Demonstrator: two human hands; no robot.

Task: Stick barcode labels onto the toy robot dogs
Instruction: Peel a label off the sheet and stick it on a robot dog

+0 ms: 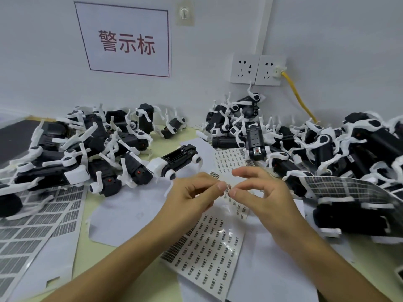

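1. Both forearms reached in; left hand (192, 192) and right hand (259, 192) pinched one small barcode label (227, 191) between fingertips, above the glossy label sheet (209, 247).
2. Nearest toy robot dog (176, 160) lay on the desk (152, 269) just beyond the hands, black boxy body, white curved legs; piles sat left and right.
3. Risk, I reckoned: the thin sticky label could curl or cling to a finger, then land crooked.
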